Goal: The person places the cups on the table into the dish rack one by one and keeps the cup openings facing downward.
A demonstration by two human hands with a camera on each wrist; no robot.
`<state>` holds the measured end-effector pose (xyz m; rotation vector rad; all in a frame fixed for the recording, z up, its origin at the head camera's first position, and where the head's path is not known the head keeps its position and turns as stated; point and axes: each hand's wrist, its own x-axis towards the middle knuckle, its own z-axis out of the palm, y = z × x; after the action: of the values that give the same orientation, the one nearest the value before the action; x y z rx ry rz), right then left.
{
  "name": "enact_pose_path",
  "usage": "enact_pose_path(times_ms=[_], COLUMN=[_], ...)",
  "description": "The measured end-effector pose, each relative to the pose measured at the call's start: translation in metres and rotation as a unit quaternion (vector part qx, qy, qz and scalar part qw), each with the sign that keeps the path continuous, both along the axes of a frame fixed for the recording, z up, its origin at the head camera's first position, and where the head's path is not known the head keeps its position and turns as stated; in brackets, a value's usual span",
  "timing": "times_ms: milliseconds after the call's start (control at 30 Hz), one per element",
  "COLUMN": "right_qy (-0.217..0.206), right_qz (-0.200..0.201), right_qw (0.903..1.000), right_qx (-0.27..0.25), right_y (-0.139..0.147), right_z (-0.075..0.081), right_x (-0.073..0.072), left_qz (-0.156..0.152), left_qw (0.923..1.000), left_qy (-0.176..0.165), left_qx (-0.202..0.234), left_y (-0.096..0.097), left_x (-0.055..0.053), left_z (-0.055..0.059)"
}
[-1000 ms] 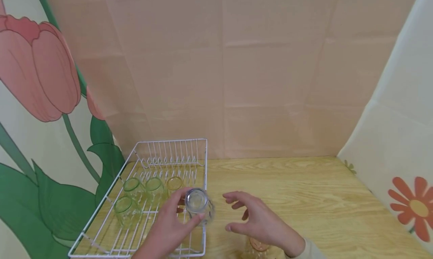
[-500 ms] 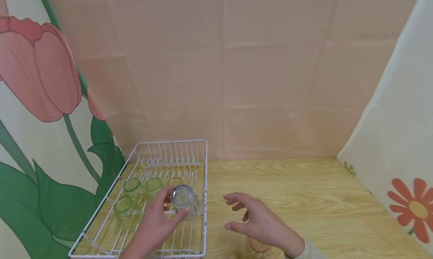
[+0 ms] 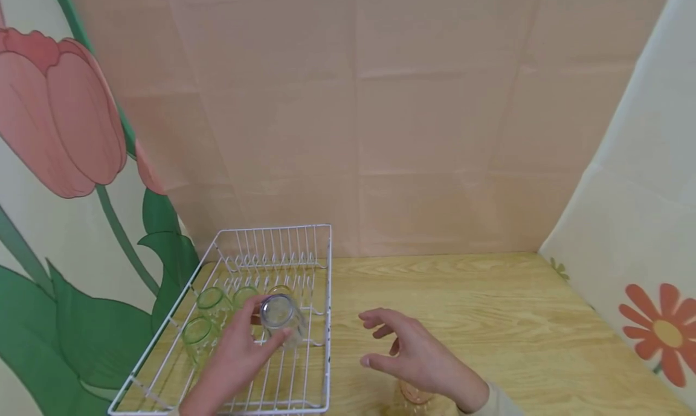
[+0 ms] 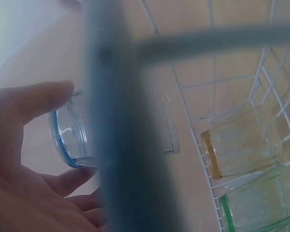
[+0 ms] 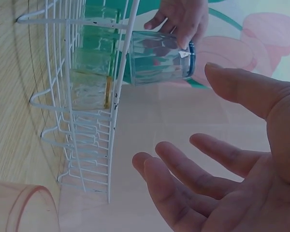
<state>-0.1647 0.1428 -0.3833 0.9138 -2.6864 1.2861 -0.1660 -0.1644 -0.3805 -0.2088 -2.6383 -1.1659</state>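
Observation:
My left hand (image 3: 234, 358) grips a clear glass tumbler (image 3: 283, 322) between thumb and fingers, its thick bluish base facing up. The tumbler is held over the white wire dish rack (image 3: 328, 355), toward its right side. In the right wrist view the same tumbler (image 5: 159, 58) shows above the rack's top wire, mouth toward the rack. My right hand (image 3: 415, 355) hovers right of the rack with fingers loosely bent and nothing in it. Under that hand stands a pinkish-orange glass (image 3: 417, 396), partly hidden by it.
Three green glasses, front (image 3: 198, 337), back left (image 3: 212, 301) and back middle (image 3: 244, 295), stand base up in the rack. An amber glass (image 4: 241, 147) stands beside them, behind the held tumbler. Wood-grain table (image 3: 462, 301) extends right, toward a flowered side panel (image 3: 625, 235).
My left hand has carried the clear tumbler leftward, from above the rack's right edge to farther inside it. The right hand has stayed where it was.

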Motion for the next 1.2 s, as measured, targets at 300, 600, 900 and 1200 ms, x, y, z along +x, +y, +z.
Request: enact_pose_path(times_ms=[300,600,900,1200], right_qy=[0.003,-0.004,0.009,0.018], right_qz=[-0.011,-0.024,-0.029,-0.032], right_qw=[0.9999,0.9997,0.9993,0.9991], right_qx=[-0.005,-0.008,-0.020,-0.022], right_y=[0.000,0.000,0.001,0.001], right_z=[-0.001,-0.002,-0.003,-0.003], right_x=[0.001,0.001,0.000,0.000], left_qz=[0.010,-0.002,-0.004,-0.010], left_qw=[0.9991,0.9983,0.9949,0.9905], left_qy=[-0.023,-0.022,-0.039,-0.083], left_qx=[-0.035,-0.053,-0.093,-0.109], left_y=[-0.010,-0.022,-0.032,-0.043], left_x=[-0.002,-0.002,-0.005,-0.024], left_z=[0.007,0.022,0.034,0.035])
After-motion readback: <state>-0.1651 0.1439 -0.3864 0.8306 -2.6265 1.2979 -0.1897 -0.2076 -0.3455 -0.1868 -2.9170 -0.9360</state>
